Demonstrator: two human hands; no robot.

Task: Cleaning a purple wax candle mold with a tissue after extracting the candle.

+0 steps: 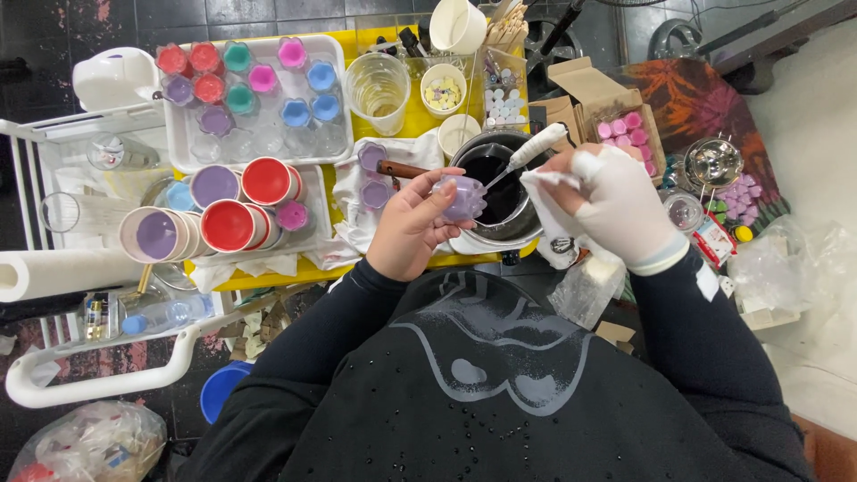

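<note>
Seen from above, the left hand (412,225) grasps a small lilac cup (461,198) at the dark pot's (500,183) nine o'clock rim while the gloved right hand (616,205) clenches a white-handled tool (534,148) dipped inside, so a tilted cup or drips could likely spill onto the yellow tabletop (420,120).

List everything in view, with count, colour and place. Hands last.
White tray: one, upper left, holding small moulds in red, teal, pink, blue and purple.
Large cups: four, two red-filled and two purple-filled, left of centre.
Clear measuring cup: one, top centre.
Dark pot: one, black inside, centre.
Cardboard box: one, with pink pieces, upper right.
Paper roll: one, white, far left.
Left hand: bare, holding a small purple mould.
Right hand: white-gloved, holding a white-handled tool over the pot.
</note>
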